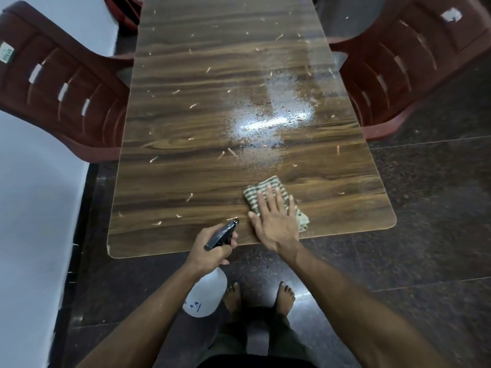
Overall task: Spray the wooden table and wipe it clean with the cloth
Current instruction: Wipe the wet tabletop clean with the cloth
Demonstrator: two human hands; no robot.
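The long wooden table (186, 168) runs away from me, strewn with pale scraps. A wet, shiny patch of spray (276, 120) lies right of its middle. My left hand (212, 248) grips a white spray bottle (206, 296) by its black trigger head, nozzle pointing over the near edge. My right hand (276, 221) presses flat, fingers straight, on a folded green-and-white striped cloth (265, 189) near the table's front right corner.
A dark red plastic chair (66, 83) stands at the table's left side and another chair (414, 67) at its right. A white wall (32, 208) runs along the left. The floor (425, 235) is dark polished stone; my bare feet stand below the near edge.
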